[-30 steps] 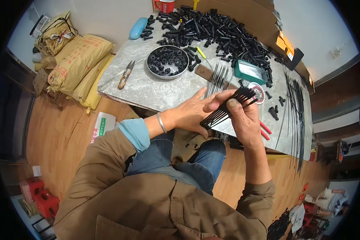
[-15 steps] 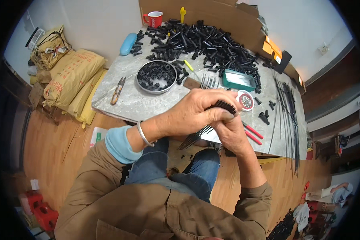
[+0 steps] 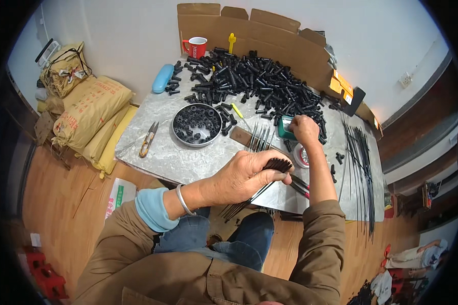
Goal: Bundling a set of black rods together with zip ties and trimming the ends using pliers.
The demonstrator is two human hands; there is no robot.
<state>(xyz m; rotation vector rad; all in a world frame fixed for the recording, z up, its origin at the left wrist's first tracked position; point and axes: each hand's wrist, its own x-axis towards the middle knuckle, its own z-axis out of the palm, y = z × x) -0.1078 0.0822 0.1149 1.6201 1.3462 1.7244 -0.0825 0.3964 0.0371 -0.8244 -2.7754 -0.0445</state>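
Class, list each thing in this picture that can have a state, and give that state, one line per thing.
Left hand: closed around a bundle of rods.
Bundle of rods: held, tilted, above the table edge.
Right hand: reaching to the green tray.
Green tray: open, partly hidden.
Round tin: open, holding black rings.
Red mug: upright.
Snips: lying flat.

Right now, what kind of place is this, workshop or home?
Probably a small home workshop for hand assembly. A marble-topped table carries a heap of black plastic fittings against a cardboard screen, grain-type sacks are stacked by the wall, and the left hand grips a bundle of thin black rods.
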